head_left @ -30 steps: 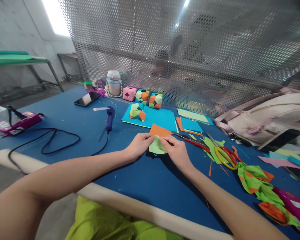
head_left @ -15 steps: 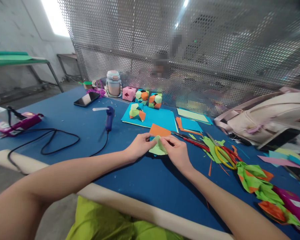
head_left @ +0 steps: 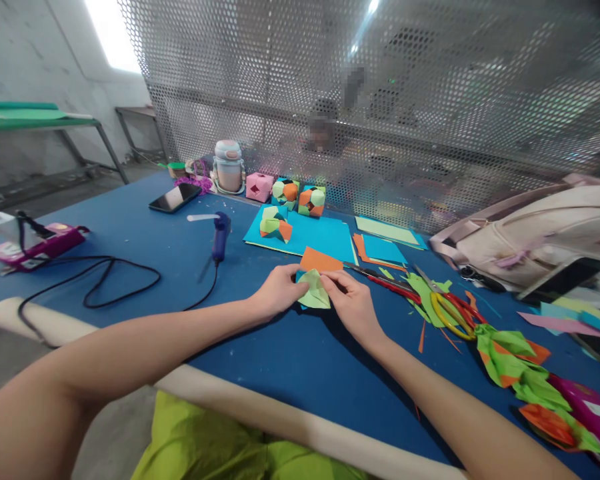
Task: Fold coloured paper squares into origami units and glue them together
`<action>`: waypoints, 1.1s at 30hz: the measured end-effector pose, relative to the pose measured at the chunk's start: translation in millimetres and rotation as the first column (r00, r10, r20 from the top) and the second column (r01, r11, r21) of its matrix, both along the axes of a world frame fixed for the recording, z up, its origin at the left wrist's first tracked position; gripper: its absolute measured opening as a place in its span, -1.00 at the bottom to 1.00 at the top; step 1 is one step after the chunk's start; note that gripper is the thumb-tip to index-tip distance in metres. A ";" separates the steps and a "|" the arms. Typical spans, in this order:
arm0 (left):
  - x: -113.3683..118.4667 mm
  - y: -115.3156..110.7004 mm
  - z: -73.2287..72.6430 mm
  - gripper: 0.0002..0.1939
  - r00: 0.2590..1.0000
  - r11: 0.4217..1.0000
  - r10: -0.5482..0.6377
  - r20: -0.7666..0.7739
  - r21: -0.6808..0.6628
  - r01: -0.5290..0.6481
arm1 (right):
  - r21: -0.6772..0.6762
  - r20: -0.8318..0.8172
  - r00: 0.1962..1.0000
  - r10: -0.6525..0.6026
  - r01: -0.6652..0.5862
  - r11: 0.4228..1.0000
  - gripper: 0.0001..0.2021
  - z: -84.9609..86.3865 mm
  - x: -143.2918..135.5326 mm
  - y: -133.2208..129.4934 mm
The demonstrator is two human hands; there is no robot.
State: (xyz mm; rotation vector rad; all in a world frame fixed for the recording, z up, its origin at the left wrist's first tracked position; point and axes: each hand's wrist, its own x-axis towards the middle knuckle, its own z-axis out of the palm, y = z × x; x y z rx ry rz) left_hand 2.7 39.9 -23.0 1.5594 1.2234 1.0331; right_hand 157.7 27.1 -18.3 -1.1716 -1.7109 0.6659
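Observation:
Between my two hands, just above the blue table, is a folded light-green paper piece (head_left: 314, 292) with some blue paper showing at its left and lower edges. My left hand (head_left: 280, 292) pinches its left side, thumb on top. From the other side, my right hand (head_left: 349, 299) grips the right edge with fingertips and thumb. Just beyond lies an orange paper sheet (head_left: 320, 259), flat and partly covered. Further back, a green, orange and blue folded paper model (head_left: 275, 225) rests on a blue paper sheet (head_left: 323, 235).
Scissors (head_left: 450, 313), paper scraps and crumpled green paper (head_left: 513, 360) lie to the right, before a pale bag (head_left: 540, 230). A glue gun (head_left: 220, 237) with a trailing cord stands left. Behind are folded cubes (head_left: 311, 200), a bottle (head_left: 229, 167) and a phone (head_left: 175, 197).
The light-green paper has turned a little between my fingers and shows more of its face. Both hands stay in nearly the same place.

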 end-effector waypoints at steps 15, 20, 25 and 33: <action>1.3 -2.4 1.5 -0.71 0.974 0.990 -0.100 0.202 -0.079 0.118 | -0.053 -0.081 0.997 -0.016 0.011 0.999 -0.74 -4.0 -0.8 2.4; 0.3 -0.3 0.1 -0.66 0.996 0.997 -0.076 0.054 -0.005 0.076 | -0.065 -0.108 0.994 -0.006 -0.001 0.998 -0.76 -5.9 -0.9 2.7; 0.0 -0.7 0.3 -0.66 0.998 0.995 -0.052 -0.022 0.079 0.054 | -0.079 -0.134 0.991 -0.002 -0.009 0.997 -0.76 -7.4 -0.5 3.6; 0.9 -4.0 3.4 -0.67 0.991 0.997 -0.078 0.110 0.008 0.078 | -0.076 -0.155 0.988 -0.027 0.015 0.997 -0.77 -4.3 -1.3 2.0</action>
